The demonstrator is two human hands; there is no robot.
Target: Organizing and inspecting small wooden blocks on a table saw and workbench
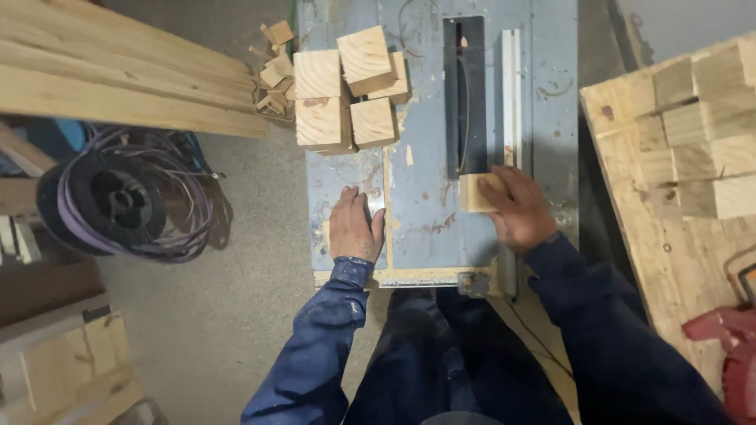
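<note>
I stand at a grey table saw [429,197] with a dark blade slot [464,94] and a pale metal fence [512,86] running away from me. My right hand [516,206] grips a small wooden block [475,193] lying on the table just before the slot's near end, against the fence. My left hand [354,224] rests flat on the table's left part, fingers together, holding nothing. Several cut wooden blocks [346,86] are stacked at the table's far left corner.
Long planks [118,71] lie at the upper left, with offcuts [273,67] beside the saw. A coil of purple cable [126,201] sits on the floor at left. A pallet with stacked blocks [693,134] stands right; a red tool [728,334] lies at the lower right.
</note>
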